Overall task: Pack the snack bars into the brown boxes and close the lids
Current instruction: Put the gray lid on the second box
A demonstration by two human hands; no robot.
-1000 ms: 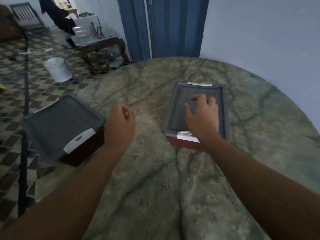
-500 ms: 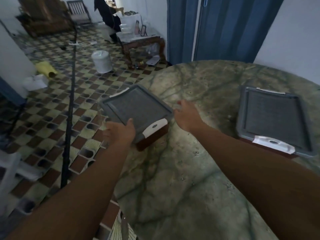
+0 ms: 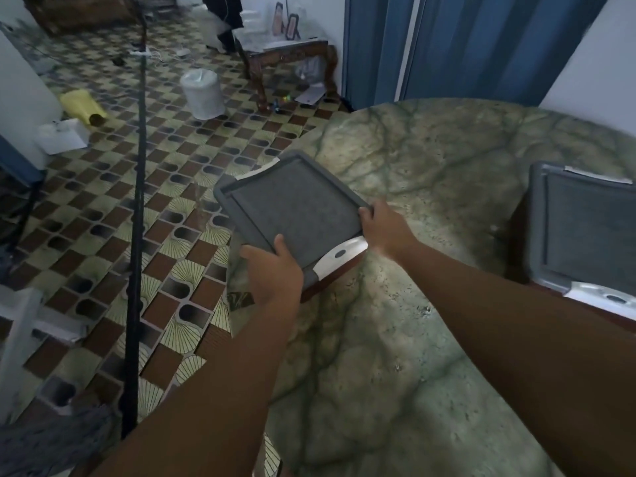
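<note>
Fingers (image 3: 280, 244) of both hands gripping the left box (image 3: 296, 208), overhanging the tabletop (image 3: 430, 166) edge; risking slipping floorward.

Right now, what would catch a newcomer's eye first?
Both hands grip the grey-lidded brown box at the marble table's left edge: the left hand at its near corner, the right hand at its right side. A second closed box sits far right.
</note>
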